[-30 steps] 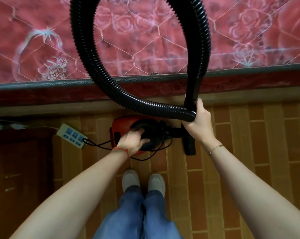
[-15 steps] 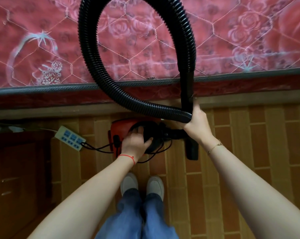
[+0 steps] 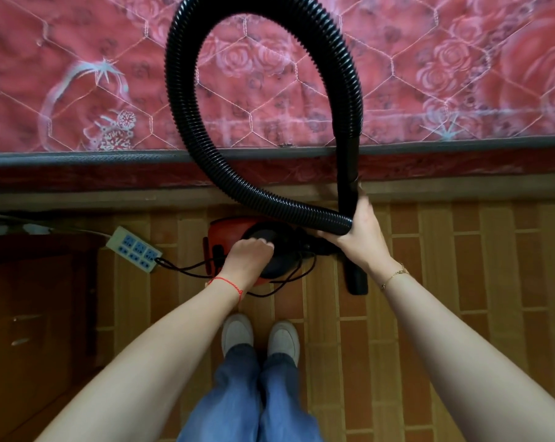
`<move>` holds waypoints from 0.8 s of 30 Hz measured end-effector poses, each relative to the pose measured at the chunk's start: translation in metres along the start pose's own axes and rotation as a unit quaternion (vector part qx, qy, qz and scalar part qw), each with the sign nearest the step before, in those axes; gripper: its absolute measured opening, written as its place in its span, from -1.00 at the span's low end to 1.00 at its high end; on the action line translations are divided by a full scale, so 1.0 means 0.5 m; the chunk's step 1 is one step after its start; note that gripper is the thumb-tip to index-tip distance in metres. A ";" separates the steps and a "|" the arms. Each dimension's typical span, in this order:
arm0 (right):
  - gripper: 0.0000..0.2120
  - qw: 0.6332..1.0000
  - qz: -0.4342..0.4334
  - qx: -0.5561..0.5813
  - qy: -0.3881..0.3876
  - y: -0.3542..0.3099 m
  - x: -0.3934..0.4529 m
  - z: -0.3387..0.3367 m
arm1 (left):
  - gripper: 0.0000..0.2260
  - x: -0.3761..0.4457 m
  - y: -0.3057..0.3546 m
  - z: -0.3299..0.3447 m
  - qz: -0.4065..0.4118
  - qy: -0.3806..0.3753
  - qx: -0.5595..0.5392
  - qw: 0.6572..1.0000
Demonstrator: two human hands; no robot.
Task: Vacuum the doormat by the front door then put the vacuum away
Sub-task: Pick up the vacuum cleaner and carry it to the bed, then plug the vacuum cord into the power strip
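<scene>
A small red and black canister vacuum (image 3: 234, 228) stands on the floor below me, just in front of my shoes. My left hand (image 3: 249, 258) grips the black handle on top of it. The ribbed black hose (image 3: 187, 100) rises in a big loop over the mattress. My right hand (image 3: 360, 232) holds the two hose ends together where the loop crosses. The black nozzle (image 3: 356, 279) hangs below that hand. No doormat is in view.
A red quilted mattress (image 3: 429, 74) fills the top of the view, its edge right behind the vacuum. A white power strip (image 3: 132, 248) lies at the left with the vacuum's black cord (image 3: 180, 269) plugged in. A dark wooden cabinet (image 3: 30, 314) stands at the left. The floor is brown tile-patterned.
The hose loop has swung a little to the right and narrowed. My left hand has closed further over the vacuum's handle. My right hand keeps its hold.
</scene>
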State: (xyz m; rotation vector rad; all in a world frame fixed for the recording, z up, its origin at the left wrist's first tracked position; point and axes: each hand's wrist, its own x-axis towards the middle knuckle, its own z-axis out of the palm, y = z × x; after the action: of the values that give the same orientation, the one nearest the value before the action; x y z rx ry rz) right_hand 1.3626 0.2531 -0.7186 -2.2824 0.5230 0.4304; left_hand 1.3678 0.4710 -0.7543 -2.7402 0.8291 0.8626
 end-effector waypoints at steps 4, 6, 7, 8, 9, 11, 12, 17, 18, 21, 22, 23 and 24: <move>-0.11 1.000 0.014 0.010 -0.001 0.004 0.004 0.008 | -0.83 -0.002 0.003 0.016 -0.035 0.030 -0.086 0.995; -0.09 1.000 0.017 0.018 0.003 0.008 0.006 0.014 | -0.78 -0.001 0.005 0.027 -0.030 0.036 -0.093 0.995; -0.09 1.000 0.019 0.023 0.006 0.009 0.006 0.016 | -0.78 -0.001 0.006 0.031 -0.031 0.043 -0.088 0.995; -0.08 0.999 0.019 0.028 0.009 0.009 0.006 0.018 | -0.78 0.003 0.005 0.036 -0.035 0.049 -0.089 0.994; -0.08 0.999 0.020 0.031 0.013 0.009 0.006 0.019 | -0.78 0.006 0.003 0.041 -0.039 0.059 -0.100 0.992; -0.05 0.999 0.020 0.031 0.014 0.009 0.003 0.022 | -0.74 0.000 0.000 0.040 -0.054 0.062 -0.128 0.988; -0.04 0.999 0.020 0.029 0.014 0.007 0.001 0.022 | -0.72 -0.007 -0.003 0.041 -0.056 0.064 -0.148 0.985; 0.04 0.999 0.024 0.023 0.020 -0.010 -0.018 0.020 | -0.83 -0.067 -0.025 0.025 -0.065 0.064 -0.205 0.974; 0.05 0.999 0.025 0.024 0.021 -0.016 -0.025 0.020 | -0.89 -0.081 -0.031 0.023 -0.070 0.060 -0.213 0.973; 0.07 1.000 0.015 0.015 0.022 -0.041 -0.048 0.015 | -0.92 -0.133 -0.049 0.022 -0.083 0.071 -0.234 0.966; 0.08 1.000 0.008 0.008 0.020 -0.052 -0.059 0.014 | -0.89 -0.153 -0.056 0.022 -0.088 0.080 -0.241 0.963; 0.07 1.000 -0.002 -0.005 0.020 -0.064 -0.071 0.013 | -0.86 -0.173 -0.061 0.020 -0.092 0.089 -0.246 0.961; 0.04 0.999 -0.015 -0.022 0.023 -0.078 -0.085 0.013 | -0.85 -0.194 -0.066 0.017 -0.097 0.097 -0.252 0.958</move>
State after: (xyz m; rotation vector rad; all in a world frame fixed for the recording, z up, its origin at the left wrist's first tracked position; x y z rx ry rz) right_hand 1.3442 0.2931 -0.6805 -2.3444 0.5052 0.3790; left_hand 1.3158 0.5459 -0.7069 -3.3215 0.3884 0.8738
